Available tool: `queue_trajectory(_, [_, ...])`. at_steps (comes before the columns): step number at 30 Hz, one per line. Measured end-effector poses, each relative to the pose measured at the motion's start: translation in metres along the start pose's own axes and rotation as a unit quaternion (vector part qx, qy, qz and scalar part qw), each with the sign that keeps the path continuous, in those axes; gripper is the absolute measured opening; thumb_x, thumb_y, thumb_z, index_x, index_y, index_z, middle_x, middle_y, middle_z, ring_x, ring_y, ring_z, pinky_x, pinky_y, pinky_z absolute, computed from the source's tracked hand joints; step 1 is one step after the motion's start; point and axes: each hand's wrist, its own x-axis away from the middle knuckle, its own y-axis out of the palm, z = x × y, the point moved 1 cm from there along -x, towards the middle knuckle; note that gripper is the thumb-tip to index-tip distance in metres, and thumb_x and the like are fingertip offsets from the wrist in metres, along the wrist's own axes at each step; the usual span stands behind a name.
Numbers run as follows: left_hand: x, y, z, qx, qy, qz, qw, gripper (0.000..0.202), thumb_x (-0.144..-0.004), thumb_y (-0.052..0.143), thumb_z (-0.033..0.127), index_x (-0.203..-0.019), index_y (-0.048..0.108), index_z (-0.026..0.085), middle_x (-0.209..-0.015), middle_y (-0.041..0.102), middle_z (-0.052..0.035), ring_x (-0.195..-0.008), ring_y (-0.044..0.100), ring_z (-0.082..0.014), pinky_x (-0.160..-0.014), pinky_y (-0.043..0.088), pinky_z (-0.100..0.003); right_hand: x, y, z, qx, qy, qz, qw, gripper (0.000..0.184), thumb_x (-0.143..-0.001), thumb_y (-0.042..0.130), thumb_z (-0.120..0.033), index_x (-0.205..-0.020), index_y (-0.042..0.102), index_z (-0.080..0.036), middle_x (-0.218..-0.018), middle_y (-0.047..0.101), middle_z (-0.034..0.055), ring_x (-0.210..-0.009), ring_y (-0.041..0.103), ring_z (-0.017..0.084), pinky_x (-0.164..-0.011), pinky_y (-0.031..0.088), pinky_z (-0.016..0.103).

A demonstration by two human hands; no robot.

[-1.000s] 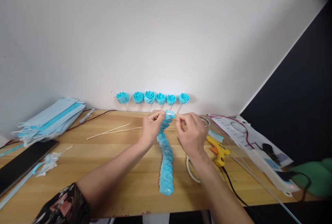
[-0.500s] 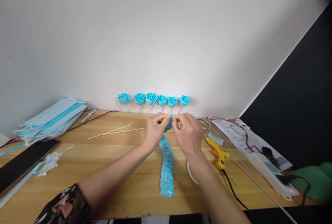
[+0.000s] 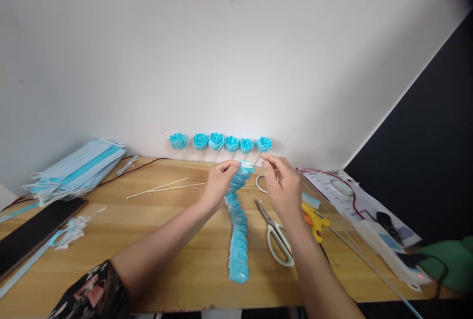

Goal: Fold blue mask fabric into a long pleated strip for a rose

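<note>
My left hand (image 3: 221,183) pinches the far end of a long blue strip (image 3: 238,240) folded into overlapping pleats. The strip's near part lies on the table and its far part rises to my fingertips. My right hand (image 3: 283,183) hovers just right of that end, apart from it, thumb and forefinger slightly parted and nothing visible between them. Scissors with white handles (image 3: 272,225) lie below my right hand, partly covered by the wrist. Beyond both hands, several blue rose-shaped flowers (image 3: 216,140) on thin sticks lean against the wall.
At left are a stack of blue face masks (image 3: 79,166), a dark phone (image 3: 40,232) and white scraps (image 3: 74,230). Two thin sticks (image 3: 158,188) lie left of the hands. A yellow glue gun (image 3: 316,220) and a white power strip (image 3: 395,260) are at right.
My right hand has let go of the strip's far end and moved right. My left hand still pinches it. More of the strip's upper part and the scissors now show.
</note>
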Motion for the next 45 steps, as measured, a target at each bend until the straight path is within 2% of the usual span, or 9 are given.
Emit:
queue_trajectory(3, [0.000, -0.001, -0.001, 0.003, -0.014, -0.017, 1.000, 0.043, -0.064, 0.077, 0.055, -0.073, 0.068, 0.014, -0.061, 0.059, 0.0009, -0.053, 0.048, -0.0099, -0.053, 0.041, -0.023, 0.000, 0.004, 0.010, -0.116, 0.108, -0.063, 0.985, 0.032, -0.091, 0.057, -0.040, -0.113, 0.070, -0.020, -0.111, 0.074, 0.0087, -0.100, 0.068, 0.021, -0.085, 0.052, 0.034])
queue_trajectory(6, [0.000, -0.001, 0.000, 0.000, -0.013, -0.029, 1.000, 0.042, -0.065, 0.077, 0.054, -0.072, 0.067, 0.014, -0.060, 0.059, 0.0010, -0.053, 0.047, -0.0099, -0.053, 0.040, -0.023, 0.002, 0.012, 0.014, -0.204, 0.175, -0.107, 0.957, 0.038, -0.086, 0.062, -0.045, -0.114, 0.070, -0.021, -0.110, 0.074, 0.0072, -0.102, 0.067, 0.021, -0.090, 0.052, 0.035])
queue_trajectory(11, [0.001, -0.001, -0.001, -0.017, 0.017, -0.044, 0.999, 0.044, -0.069, 0.076, 0.055, -0.063, 0.061, 0.014, -0.058, 0.051, 0.0028, -0.054, 0.042, -0.0077, -0.054, 0.035, -0.021, 0.001, 0.023, 0.016, -0.250, 0.218, -0.099, 0.938, 0.041, -0.076, 0.069, -0.041, -0.111, 0.071, -0.019, -0.090, 0.069, 0.0026, -0.081, 0.065, 0.017, -0.077, 0.053, 0.031])
queue_trajectory(15, [-0.003, -0.003, -0.003, -0.047, 0.046, -0.055, 0.996, 0.043, -0.077, 0.071, 0.054, -0.066, 0.063, 0.014, -0.061, 0.052, 0.0023, -0.058, 0.044, -0.0084, -0.056, 0.036, -0.020, 0.000, 0.027, 0.020, -0.260, 0.213, -0.084, 0.938, 0.041, -0.075, 0.068, -0.039, -0.110, 0.070, -0.018, -0.083, 0.065, 0.0006, -0.073, 0.061, 0.014, -0.071, 0.051, 0.029])
queue_trajectory(19, [-0.009, -0.006, -0.001, -0.076, 0.056, -0.054, 0.994, 0.030, -0.069, 0.080, 0.041, -0.074, 0.069, 0.013, -0.070, 0.062, 0.0002, -0.064, 0.051, -0.0097, -0.061, 0.040, -0.021, 0.000, 0.031, 0.023, -0.253, 0.180, -0.091, 0.946, 0.039, -0.076, 0.068, -0.036, -0.110, 0.070, -0.017, -0.079, 0.063, -0.0003, -0.073, 0.060, 0.014, -0.071, 0.050, 0.028])
queue_trajectory(23, [-0.012, -0.010, 0.005, -0.078, 0.030, -0.051, 0.995, 0.027, -0.068, 0.079, 0.037, -0.067, 0.066, 0.013, -0.063, 0.058, 0.0020, -0.058, 0.047, -0.0080, -0.058, 0.037, -0.020, -0.001, 0.033, 0.026, -0.260, 0.172, -0.104, 0.945, 0.040, -0.076, 0.068, -0.035, -0.113, 0.071, -0.018, -0.082, 0.065, 0.0004, -0.076, 0.061, 0.014, -0.075, 0.051, 0.029])
queue_trajectory(33, [-0.017, -0.013, 0.000, -0.077, 0.006, -0.038, 0.996, 0.031, -0.064, 0.079, 0.041, -0.066, 0.065, 0.013, -0.062, 0.061, 0.0010, -0.057, 0.050, -0.0096, -0.057, 0.039, -0.022, 0.005, 0.038, 0.040, -0.290, 0.193, -0.105, 0.932, 0.040, -0.085, 0.064, -0.046, -0.115, 0.073, -0.021, -0.105, 0.074, 0.0063, -0.097, 0.066, 0.020, -0.088, 0.052, 0.034])
queue_trajectory(38, [-0.017, -0.012, -0.009, -0.087, -0.006, -0.043, 0.995, 0.032, -0.063, 0.080, 0.042, -0.065, 0.065, 0.013, -0.061, 0.060, 0.0014, -0.057, 0.048, -0.0089, -0.057, 0.039, -0.022, 0.018, 0.046, 0.053, -0.285, 0.202, -0.105, 0.931, 0.041, -0.079, 0.070, -0.040, -0.115, 0.074, -0.021, -0.093, 0.072, 0.0039, -0.082, 0.065, 0.017, -0.078, 0.053, 0.032])
queue_trajectory(45, [-0.018, -0.015, -0.009, -0.077, -0.012, -0.030, 0.996, 0.038, -0.064, 0.079, 0.048, -0.066, 0.064, 0.013, -0.062, 0.062, -0.0001, -0.057, 0.052, -0.0100, -0.057, 0.043, -0.023, 0.020, 0.047, 0.061, -0.335, 0.223, -0.100, 0.910, 0.042, -0.081, 0.068, -0.038, -0.120, 0.071, -0.024, -0.102, 0.074, 0.0046, -0.093, 0.068, 0.019, -0.091, 0.054, 0.036])
